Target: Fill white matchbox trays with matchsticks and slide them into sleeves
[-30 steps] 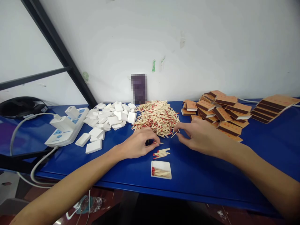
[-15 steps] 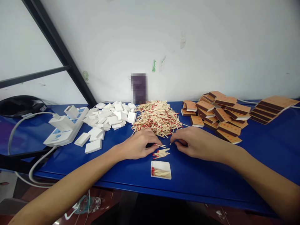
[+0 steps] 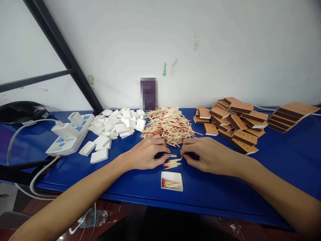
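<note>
By the left hand, a few held matches were pinched between the thumb and the fingers; their exact number could not be told. By the right hand, a single match was gripped at the fingertips, and the remaining fingers were curled inward. Between the two hands, on the near side, a small group of loose matches was laid on the blue counter, with the red heads directed to the left. Nearer still, a white matchbox tray was placed, partly filled with matches. At the far side, just beyond the hands, a large match heap was gathered. To its left, white empty trays were piled, and to its right, orange-brown matchboxes were stacked unevenly. At the far left, a white power strip was seen.
</note>
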The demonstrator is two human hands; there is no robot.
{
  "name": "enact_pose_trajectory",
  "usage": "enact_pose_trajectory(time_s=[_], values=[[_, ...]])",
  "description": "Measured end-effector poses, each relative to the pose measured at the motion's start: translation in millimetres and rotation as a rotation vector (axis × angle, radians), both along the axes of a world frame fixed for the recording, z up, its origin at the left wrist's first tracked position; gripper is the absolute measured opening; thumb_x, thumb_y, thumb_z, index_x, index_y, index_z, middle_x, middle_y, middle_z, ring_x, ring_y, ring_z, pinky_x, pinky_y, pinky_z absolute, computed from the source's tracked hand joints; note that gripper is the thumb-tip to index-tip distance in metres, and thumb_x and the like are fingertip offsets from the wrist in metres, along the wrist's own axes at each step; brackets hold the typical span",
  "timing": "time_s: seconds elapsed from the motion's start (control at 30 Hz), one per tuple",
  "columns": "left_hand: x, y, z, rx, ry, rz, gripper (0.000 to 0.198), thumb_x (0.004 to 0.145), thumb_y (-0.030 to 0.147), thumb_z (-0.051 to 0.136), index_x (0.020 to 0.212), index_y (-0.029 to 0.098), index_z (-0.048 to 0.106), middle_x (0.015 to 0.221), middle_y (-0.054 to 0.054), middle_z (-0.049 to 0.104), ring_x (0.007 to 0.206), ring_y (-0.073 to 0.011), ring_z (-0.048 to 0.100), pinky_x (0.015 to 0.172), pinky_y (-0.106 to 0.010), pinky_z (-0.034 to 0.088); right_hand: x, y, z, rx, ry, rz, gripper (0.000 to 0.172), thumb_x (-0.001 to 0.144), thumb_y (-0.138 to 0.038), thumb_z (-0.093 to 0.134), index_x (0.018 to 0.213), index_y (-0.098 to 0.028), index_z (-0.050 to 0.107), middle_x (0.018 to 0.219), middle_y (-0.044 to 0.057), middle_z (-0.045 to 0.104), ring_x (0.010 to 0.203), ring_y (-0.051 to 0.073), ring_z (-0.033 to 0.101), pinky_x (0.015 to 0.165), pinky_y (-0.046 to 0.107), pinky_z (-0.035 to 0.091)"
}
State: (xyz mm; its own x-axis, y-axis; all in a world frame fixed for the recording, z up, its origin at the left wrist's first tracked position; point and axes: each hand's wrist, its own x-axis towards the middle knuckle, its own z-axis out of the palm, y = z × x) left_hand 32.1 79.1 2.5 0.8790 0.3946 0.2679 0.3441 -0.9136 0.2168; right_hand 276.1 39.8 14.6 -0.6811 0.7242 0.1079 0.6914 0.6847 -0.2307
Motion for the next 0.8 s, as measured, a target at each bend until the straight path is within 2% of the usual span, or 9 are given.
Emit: enact_pose_trajectory(time_s=[0.27,0.5,0.63,0.8], values=[[-1,-3,2.7,0.012,0.041,-0.012,0.024,0.092,0.026,0.051,0.100,0.016,0.072,0.085,-0.005,0.063,0.084,-0.0197,0.054,0.083,-0.034,0.041,-4,-4,0.3,0.003,0.036,0.025,0.015,0.083,-0.012,0.053,0.079,-0.019,0.066,0.082,0.002,0.064,0.075,0.016,0.059,0.067,0.029,0.040],[0,-6,7.1,-0.039,0.076,-0.027,0.027,0.087,0.027,0.052,0.104,0.017,0.071,0.089,-0.005,0.062,0.087,-0.0210,0.054,0.084,-0.036,0.040,-6,0,-8.5,-0.014,0.083,0.052,0.021,0.085,-0.010,0.051,0.096,-0.020,0.066,0.090,0.003,0.066,0.084,0.019,0.061,0.075,0.031,0.043],[0,-6,8.1,-0.057,0.082,-0.042,0.029,0.085,0.026,0.052,0.106,0.017,0.070,0.090,-0.006,0.062,0.087,-0.0212,0.055,0.086,-0.036,0.041,-6,3,-15.2,0.004,0.116,0.037,0.022,0.087,-0.010,0.050,0.101,-0.021,0.063,0.094,0.004,0.067,0.084,0.019,0.061,0.074,0.031,0.043],[-2,-5,6.7,-0.052,0.089,-0.038,0.028,0.087,0.030,0.053,0.107,0.019,0.069,0.095,-0.006,0.063,0.087,-0.0211,0.055,0.085,-0.037,0.041,-8,1,-14.5,0.010,0.141,-0.008,0.018,0.091,-0.015,0.048,0.104,-0.021,0.058,0.092,0.003,0.067,0.080,0.018,0.061,0.069,0.030,0.042]])
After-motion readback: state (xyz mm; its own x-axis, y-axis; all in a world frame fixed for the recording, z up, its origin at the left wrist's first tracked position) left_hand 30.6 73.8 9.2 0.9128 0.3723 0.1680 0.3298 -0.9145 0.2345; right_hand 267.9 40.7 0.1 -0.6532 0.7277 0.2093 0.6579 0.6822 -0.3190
